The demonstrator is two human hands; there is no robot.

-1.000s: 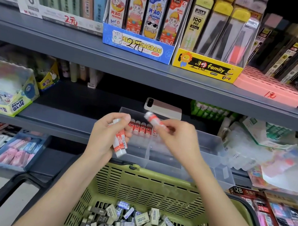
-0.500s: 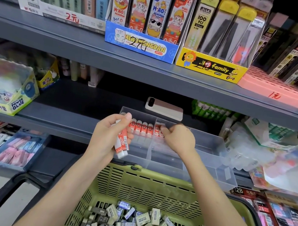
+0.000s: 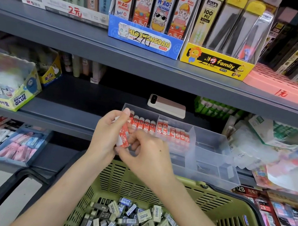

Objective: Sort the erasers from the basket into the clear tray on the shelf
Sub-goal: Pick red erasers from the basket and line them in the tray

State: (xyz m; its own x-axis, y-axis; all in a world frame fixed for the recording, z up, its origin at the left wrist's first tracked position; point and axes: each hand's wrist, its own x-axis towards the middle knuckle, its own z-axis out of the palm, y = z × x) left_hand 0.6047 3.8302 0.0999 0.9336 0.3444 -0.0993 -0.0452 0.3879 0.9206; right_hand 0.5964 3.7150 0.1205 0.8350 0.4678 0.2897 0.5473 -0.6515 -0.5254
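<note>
Back from the clear plastic tray (image 3: 212, 146), where it was 0.5 s ago, the right hand (image 3: 148, 155) now meets the left hand (image 3: 106, 137) above the basket's far rim.

A grey metal shelf (image 3: 64, 112) runs across the view and carries the tray at its front edge. Below and nearer, a green slatted plastic basket (image 3: 227, 206) holds a loose heap of grey, white and black wrapped erasers (image 3: 138, 224).

The tray is divided into compartments. The 2 at its back left each hold a row of upright red-sleeved erasers (image 3: 142, 124), while the compartments to the right look bare. A pale slab-shaped phone (image 3: 166, 105) lies flat on the shelf just behind the tray.

In the left hand the fingers grip a small stack of red-and-white erasers (image 3: 124, 136), held nearly upright in front of the tray's left end. The right hand's fingers are curled against the lower end of that stack. Whether they have hold of an eraser I cannot tell.
</note>
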